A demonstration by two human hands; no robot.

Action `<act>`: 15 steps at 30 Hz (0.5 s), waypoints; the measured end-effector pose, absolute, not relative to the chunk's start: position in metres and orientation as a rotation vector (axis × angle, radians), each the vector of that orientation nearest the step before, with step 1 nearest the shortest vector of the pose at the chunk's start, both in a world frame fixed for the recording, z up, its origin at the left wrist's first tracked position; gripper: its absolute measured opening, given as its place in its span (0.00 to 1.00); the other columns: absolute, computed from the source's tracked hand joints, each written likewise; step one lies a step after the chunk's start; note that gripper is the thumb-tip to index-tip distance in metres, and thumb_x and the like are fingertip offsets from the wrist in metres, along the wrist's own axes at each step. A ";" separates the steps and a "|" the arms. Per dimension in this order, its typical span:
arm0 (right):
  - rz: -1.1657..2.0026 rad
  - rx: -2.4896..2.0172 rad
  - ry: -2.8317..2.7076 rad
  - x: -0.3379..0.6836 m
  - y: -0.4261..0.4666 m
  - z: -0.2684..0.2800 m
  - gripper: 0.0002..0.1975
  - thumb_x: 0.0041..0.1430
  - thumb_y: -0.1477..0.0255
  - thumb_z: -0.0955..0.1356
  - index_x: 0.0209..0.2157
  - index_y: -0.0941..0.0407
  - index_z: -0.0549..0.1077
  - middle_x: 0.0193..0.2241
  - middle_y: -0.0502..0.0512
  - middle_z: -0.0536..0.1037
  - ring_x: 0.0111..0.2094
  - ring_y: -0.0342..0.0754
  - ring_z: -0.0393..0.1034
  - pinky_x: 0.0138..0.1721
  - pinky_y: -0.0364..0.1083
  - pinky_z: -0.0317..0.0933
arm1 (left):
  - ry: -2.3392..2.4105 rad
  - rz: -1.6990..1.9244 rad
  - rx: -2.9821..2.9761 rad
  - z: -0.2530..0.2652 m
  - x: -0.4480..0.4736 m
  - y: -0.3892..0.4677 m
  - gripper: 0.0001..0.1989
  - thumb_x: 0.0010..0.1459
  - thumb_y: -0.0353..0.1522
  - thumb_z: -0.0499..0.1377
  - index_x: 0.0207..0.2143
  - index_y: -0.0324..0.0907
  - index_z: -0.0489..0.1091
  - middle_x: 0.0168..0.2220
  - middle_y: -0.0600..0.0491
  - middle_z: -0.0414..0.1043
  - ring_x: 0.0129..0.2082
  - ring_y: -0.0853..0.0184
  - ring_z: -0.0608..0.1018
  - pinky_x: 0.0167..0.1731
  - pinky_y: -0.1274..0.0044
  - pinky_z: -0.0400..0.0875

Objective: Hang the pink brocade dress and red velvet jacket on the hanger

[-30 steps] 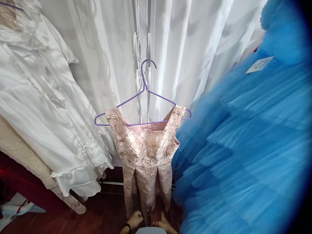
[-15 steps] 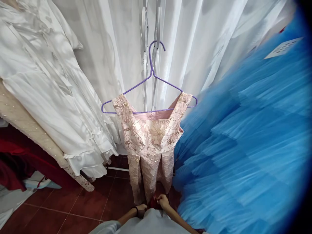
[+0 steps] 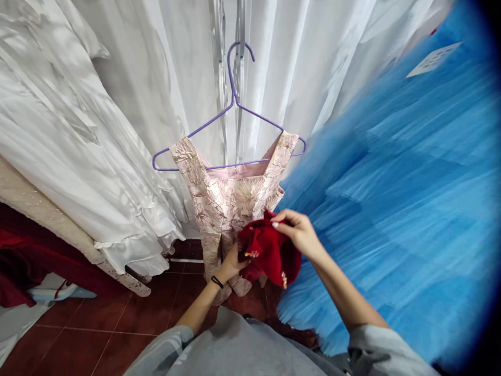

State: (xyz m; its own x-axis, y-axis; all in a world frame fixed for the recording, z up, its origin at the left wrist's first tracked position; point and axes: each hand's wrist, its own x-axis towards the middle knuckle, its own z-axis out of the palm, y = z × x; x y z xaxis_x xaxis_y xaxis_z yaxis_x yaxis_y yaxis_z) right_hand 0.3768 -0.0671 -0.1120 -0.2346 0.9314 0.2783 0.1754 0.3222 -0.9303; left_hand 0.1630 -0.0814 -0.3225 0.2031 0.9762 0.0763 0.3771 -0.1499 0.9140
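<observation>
Both of my hands hold a dark red fabric flower (image 3: pixel 264 248) with small gold beads on it, in front of the lower part of a dress. My left hand (image 3: pixel 231 265) grips its left side, with a black band on the wrist. My right hand (image 3: pixel 299 230) pinches its upper right edge between thumb and fingers. Behind it hangs a pale pink dress (image 3: pixel 213 201) with a gold floral pattern, on a purple hanger (image 3: pixel 209 124). The red piece hides part of the dress's skirt.
White garments (image 3: pixel 78 146) hang on the left, beside a beige beaded one (image 3: pixel 58 222). A wide blue tulle dress (image 3: pixel 391 209) fills the right. White curtains (image 3: pixel 168 68) hang behind, and the floor is red tile (image 3: pixel 94 339).
My hands have risen from low near my body, bringing the red fabric flower up in front of the dress. The dress and hanger sit slightly higher and further left in view.
</observation>
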 end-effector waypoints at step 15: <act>0.239 -0.770 -1.313 0.421 -0.046 0.030 0.03 0.47 0.78 0.72 0.27 0.59 0.76 0.25 0.51 0.76 0.26 0.39 0.65 0.30 0.43 0.57 | 1.079 1.107 1.528 -0.225 0.177 -0.089 0.20 0.60 0.51 0.51 0.29 0.44 0.62 0.32 0.49 0.69 0.36 0.61 0.72 0.41 0.69 0.68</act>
State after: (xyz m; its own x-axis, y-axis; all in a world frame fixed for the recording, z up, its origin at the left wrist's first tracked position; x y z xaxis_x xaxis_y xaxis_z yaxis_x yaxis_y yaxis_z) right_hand 0.4212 -0.0459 0.0303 0.2728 0.5679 0.7766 0.2583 0.7343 -0.6277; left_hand 0.1770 -0.0886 -0.2246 0.2071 0.9664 0.1523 0.1275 -0.1810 0.9752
